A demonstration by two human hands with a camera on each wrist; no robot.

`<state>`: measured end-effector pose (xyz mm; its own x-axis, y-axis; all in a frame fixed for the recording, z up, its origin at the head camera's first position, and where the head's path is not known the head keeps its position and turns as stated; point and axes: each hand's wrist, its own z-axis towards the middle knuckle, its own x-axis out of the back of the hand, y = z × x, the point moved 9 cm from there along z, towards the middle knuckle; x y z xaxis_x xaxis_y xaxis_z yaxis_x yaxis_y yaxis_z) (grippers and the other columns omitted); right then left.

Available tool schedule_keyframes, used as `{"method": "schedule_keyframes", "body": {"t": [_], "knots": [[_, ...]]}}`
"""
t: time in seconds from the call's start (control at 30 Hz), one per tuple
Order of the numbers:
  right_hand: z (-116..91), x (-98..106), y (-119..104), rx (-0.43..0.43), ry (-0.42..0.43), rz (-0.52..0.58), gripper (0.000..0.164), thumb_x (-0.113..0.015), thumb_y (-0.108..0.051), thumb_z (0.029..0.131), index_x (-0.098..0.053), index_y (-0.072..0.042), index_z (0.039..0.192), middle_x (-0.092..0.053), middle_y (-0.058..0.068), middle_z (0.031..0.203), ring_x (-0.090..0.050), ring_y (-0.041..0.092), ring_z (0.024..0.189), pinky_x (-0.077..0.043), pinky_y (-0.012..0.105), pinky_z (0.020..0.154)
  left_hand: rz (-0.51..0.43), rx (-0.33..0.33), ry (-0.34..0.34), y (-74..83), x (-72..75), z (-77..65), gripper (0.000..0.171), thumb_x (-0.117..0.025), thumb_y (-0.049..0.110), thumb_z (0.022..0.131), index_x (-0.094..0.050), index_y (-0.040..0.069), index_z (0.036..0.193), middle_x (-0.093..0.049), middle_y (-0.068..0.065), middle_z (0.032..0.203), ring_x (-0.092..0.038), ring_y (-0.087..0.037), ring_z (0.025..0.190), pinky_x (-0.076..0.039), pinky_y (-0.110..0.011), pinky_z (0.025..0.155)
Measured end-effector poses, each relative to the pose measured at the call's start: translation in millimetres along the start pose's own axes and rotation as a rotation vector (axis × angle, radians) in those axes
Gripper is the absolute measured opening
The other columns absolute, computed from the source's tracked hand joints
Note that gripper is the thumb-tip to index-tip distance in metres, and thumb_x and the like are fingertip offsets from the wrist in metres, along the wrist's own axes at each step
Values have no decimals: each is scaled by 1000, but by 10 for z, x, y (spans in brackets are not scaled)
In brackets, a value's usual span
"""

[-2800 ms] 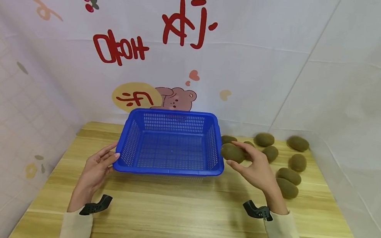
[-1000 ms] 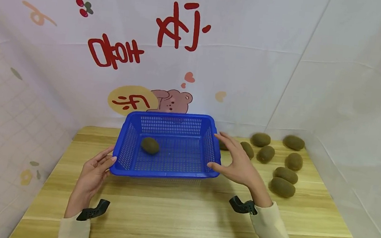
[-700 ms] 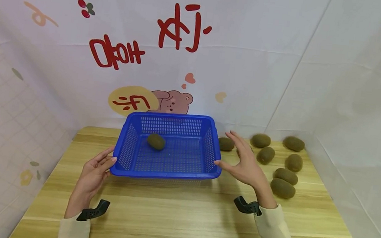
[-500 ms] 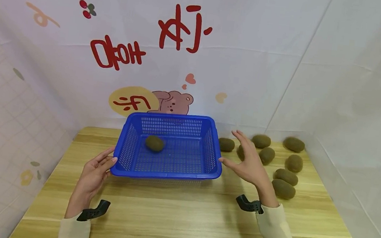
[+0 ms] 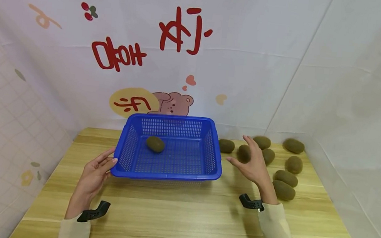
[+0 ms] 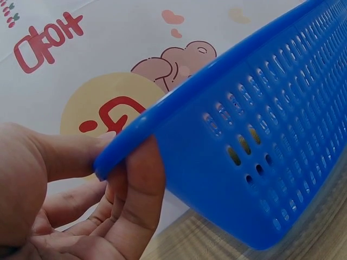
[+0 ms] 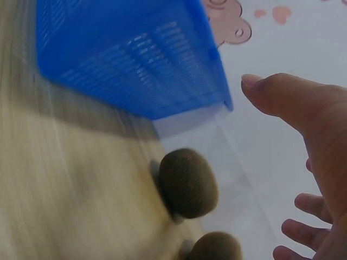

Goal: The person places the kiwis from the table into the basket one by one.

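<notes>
Change: the right hand is now off the brown, oval, fuzzy kiwi it holds in the oldest frame; that kiwi lies in the blue perforated plastic basket, between the hands, closer to the left hand. So one is in; eight loose kiwis sit on the pale wood-grain table, beyond the right hand and to either side.

Right hand: holding nothing, thumb and fingers spread wide, near a loose kiwi. Left hand pinches the rim.

Left wrist view shows a finger tucked under the rim, hidden from the head view; brownish slots there are probably the inside kiwi. Right wrist view shows the thumb clear of the basket.
</notes>
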<state>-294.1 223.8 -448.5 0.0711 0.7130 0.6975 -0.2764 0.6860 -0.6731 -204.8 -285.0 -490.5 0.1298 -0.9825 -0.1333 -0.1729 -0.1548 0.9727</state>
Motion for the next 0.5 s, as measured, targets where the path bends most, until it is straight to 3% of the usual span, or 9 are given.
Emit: {"method": "schedule_keyframes", "body": {"t": [0.5], "knots": [[26, -68, 456, -105, 7, -21, 100, -82, -47, 85, -29, -13, 162, -22, 23, 168, -19, 51, 154, -23, 75, 117, -22, -13, -25, -6, -7, 3, 67, -66, 21, 101, -36, 6, 159, -67, 7, 107, -69, -6, 95, -60, -19, 75]]}}
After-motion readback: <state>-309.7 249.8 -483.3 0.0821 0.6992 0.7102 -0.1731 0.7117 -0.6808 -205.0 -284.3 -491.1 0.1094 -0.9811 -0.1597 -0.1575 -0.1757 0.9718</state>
